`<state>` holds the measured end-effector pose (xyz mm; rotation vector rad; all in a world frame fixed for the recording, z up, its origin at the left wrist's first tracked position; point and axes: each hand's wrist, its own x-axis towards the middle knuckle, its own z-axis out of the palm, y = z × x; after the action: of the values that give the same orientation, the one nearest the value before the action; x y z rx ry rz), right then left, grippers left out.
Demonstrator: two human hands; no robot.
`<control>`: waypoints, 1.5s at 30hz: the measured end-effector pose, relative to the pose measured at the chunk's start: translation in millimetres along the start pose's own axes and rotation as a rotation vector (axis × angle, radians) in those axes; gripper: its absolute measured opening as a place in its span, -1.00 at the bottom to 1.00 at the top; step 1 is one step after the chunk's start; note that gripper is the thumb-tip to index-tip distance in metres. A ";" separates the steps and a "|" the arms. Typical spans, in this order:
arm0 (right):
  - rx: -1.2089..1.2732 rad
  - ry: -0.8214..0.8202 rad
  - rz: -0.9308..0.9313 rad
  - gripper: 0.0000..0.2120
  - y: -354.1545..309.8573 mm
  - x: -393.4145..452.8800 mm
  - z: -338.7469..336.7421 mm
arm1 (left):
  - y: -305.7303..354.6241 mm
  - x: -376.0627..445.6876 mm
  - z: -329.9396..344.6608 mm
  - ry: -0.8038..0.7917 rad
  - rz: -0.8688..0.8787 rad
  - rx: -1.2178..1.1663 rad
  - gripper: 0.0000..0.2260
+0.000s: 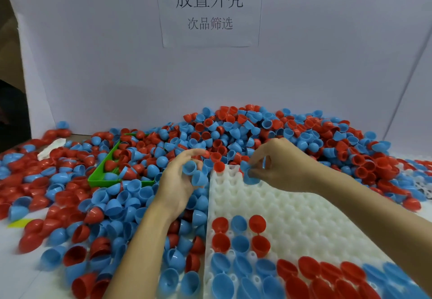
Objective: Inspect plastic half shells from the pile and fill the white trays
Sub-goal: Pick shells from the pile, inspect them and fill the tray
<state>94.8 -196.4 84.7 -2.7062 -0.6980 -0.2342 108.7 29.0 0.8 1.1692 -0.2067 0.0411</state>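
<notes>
White partition boards, one bearing a paper sign (pixel 209 10) in Chinese characters, are set behind a table heaped with red and blue half shells (pixel 233 132).

Blue half shells (pixel 195 173) are held in the curled fingers of the left hand (pixel 178 181) beside the white tray (pixel 292 214); another blue half shell (pixel 249 173) is pinched by the right hand (pixel 280 165) over the tray's far end. Shells are seated in the tray's near rows. A green bin (pixel 102 170) is half buried in the pile on the left.

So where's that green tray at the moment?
The green tray sits left of centre in the head view, half buried in the pile of red and blue shells, just left of the left hand.
</notes>
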 end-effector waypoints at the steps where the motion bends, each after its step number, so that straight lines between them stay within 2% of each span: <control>1: -0.034 -0.085 0.018 -0.87 4.8 -7.9 -5.5 | -0.2 -1.1 0.6 0.003 -0.003 -0.026 -0.71; 4: -0.143 -0.347 0.107 -0.86 10.5 -31.3 -9.9 | -2.1 -2.9 3.0 0.022 -0.020 -0.068 -0.69; 7: -0.208 -0.504 0.173 -0.82 2.8 -47.8 -2.1 | -2.9 -2.6 5.0 0.047 -0.031 -0.072 -0.70; 13: -0.332 -0.528 0.157 -0.81 -18.0 -59.9 13.7 | -5.7 -1.3 5.2 0.033 -0.034 -0.078 -0.73; 21: -0.285 -0.609 0.191 -0.79 -21.4 -60.1 2.2 | -7.7 -0.3 5.0 0.021 -0.078 -0.026 -0.70; 25: -0.277 -0.500 0.174 -0.79 -17.7 -48.4 -7.9 | -8.8 -0.1 5.1 0.001 -0.089 0.037 -0.74; 31: -0.102 -0.015 -0.027 -0.82 -34.4 -15.1 3.1 | -5.7 -3.5 8.7 -0.070 -0.018 0.126 -0.71; 33: -0.085 0.088 -0.082 -0.78 -39.1 -3.8 11.0 | -4.9 -3.8 8.1 -0.095 -0.019 0.127 -0.71; 37: -0.130 0.068 -0.125 -0.72 -40.7 12.4 24.3 | -4.2 -4.4 7.5 -0.108 -0.004 0.100 -0.68; 45: -0.162 0.073 -0.085 -0.82 -25.3 6.4 21.7 | -2.3 -3.7 8.9 -0.117 -0.024 0.066 -0.57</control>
<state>89.5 -164.9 73.2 -2.8067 -0.8052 -0.4251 104.1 20.2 1.3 1.2412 -0.2960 -0.0418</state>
